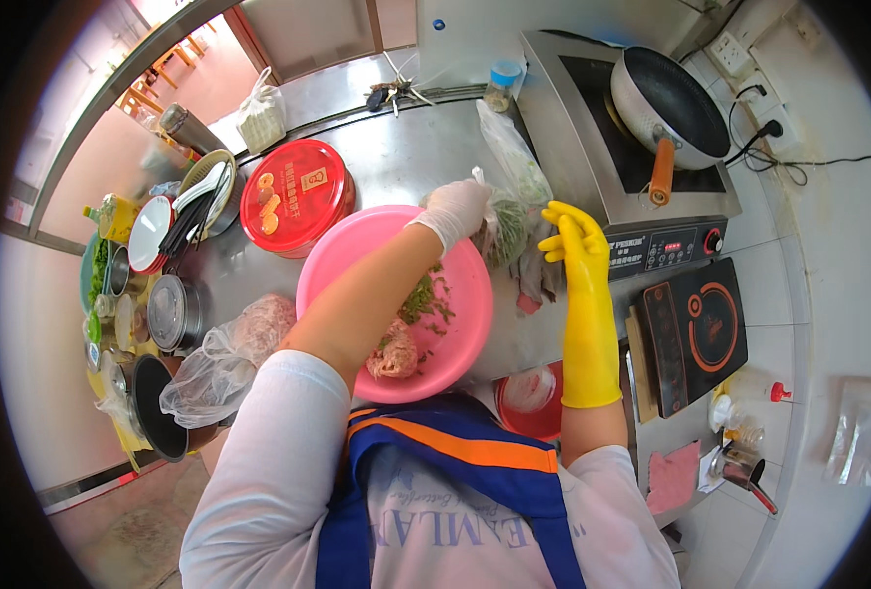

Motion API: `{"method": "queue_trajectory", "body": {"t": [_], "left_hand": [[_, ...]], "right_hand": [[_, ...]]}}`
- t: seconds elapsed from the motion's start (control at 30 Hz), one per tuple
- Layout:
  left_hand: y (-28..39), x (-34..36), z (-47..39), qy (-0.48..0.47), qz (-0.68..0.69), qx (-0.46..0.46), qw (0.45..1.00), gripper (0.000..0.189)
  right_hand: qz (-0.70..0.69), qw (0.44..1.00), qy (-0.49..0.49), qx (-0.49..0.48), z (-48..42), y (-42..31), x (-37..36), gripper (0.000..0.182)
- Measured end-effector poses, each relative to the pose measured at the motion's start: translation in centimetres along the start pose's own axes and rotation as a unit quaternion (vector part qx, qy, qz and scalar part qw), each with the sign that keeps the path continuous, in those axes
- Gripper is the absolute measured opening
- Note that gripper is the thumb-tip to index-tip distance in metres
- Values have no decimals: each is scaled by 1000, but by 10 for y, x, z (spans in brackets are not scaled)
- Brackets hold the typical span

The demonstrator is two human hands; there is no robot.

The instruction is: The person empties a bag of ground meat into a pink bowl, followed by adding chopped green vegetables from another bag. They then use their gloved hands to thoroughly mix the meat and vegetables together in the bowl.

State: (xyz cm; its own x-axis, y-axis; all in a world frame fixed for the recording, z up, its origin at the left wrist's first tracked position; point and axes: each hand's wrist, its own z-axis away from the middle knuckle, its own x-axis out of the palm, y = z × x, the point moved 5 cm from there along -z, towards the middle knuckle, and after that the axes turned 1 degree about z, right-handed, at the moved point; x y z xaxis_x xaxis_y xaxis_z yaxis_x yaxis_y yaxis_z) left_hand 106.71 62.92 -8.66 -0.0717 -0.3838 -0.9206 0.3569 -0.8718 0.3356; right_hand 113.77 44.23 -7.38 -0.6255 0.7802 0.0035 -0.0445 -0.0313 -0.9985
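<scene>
My left hand (456, 212), in a thin white glove, closes on the gathered top of a clear plastic bag of greens (503, 234), at the far right rim of a pink plastic basin (325, 254). Chopped greens (429, 300) and a lump of minced meat (393, 353) lie in the basin, partly hidden by my left forearm. My right hand (574, 234), in a long yellow rubber glove, is raised right of the bag with its fingers apart and nothing in them. Dark cloths (536, 272) lie between that bag and the yellow glove.
A round red tin (295, 195) stands beyond the basin's left side, a plastic bag of minced meat (262, 324) beside it. Bowls (152, 234) and pots (157, 405) crowd the left. At right are a frying pan (671, 107) on a cooker and an induction hob (708, 331); a red bucket (505, 412) is nearer me.
</scene>
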Motion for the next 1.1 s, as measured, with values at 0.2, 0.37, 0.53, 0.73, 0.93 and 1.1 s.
{"method": "queue_trajectory", "body": {"t": [0.2,0.37,0.53,0.73,0.93,1.1], "left_hand": [[10,-19,13,132,55,92,985,11],[-33,-41,23,179,40,-67,981,15],[-74,-23,24,292,246,-60,922,18],[-52,-46,25,221,476,-169,834,24],[-27,-71,53,202,605,-73,767,25],[19,-62,54,96,408,-50,906,39]], "right_hand": [[388,889,5,-241,-44,32,42,38],[416,882,106,-194,-54,44,13,20],[195,967,114,-118,-31,58,24,17],[51,996,80,3,-22,53,25,21],[-44,994,80,56,-21,56,20,23],[-38,993,86,65,-18,52,27,23]]}}
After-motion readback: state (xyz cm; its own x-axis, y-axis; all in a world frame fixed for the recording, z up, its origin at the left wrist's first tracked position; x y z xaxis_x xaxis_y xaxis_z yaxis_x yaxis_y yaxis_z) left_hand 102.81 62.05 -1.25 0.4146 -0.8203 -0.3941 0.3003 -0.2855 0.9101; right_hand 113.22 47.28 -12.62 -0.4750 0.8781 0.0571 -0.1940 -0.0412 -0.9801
